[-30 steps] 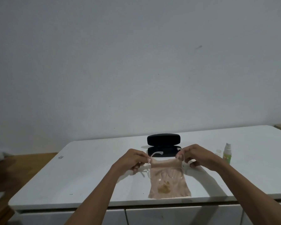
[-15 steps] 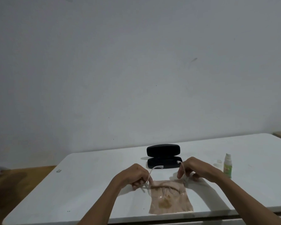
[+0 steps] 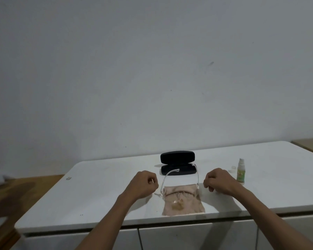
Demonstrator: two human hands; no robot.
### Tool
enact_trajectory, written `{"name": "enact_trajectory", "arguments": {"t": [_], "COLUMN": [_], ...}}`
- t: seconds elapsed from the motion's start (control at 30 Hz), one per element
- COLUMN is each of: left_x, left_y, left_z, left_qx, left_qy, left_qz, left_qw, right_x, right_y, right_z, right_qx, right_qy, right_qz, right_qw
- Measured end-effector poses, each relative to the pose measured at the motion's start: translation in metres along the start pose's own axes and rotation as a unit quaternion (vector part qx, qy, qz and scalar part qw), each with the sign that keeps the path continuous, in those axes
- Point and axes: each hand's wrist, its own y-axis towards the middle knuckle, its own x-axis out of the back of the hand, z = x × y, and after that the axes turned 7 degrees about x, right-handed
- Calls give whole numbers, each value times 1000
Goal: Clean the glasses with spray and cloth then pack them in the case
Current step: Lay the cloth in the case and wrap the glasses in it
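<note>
Both hands [image 3: 181, 184] loosely curled, apart

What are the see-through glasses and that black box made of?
The glasses look like clear plastic: the table shows through their thin temples. The black case seems hard-shelled with a matte, maybe leatherette cover; it shows no shine. The cloth under the glasses is soft beige fabric, wrinkled.

Single head-worn view, facing forward and slightly down, white table [image 3: 101, 192] near, wall beyond
</note>
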Motion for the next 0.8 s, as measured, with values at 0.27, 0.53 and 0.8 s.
{"name": "enact_trajectory", "arguments": {"t": [0.27, 0.53, 0.8], "left_x": [-26, -55, -58], "left_y": [-46, -32, -31], "left_z": [-24, -44, -39], "left_qx": [-118, -22, 28], "left_qy": [145, 242, 177], "left_qz": [-71, -124, -134], "left_qw": [980, 962, 975], "right_x": [-23, -49, -49], "right_y": [-15, -10, -9], "right_z": [25, 37, 36], "right_qx": [76, 69, 78], "right_qy": [-88, -197, -158], "right_qz": [6, -56, -21], "right_qw": [993, 976, 984]}}
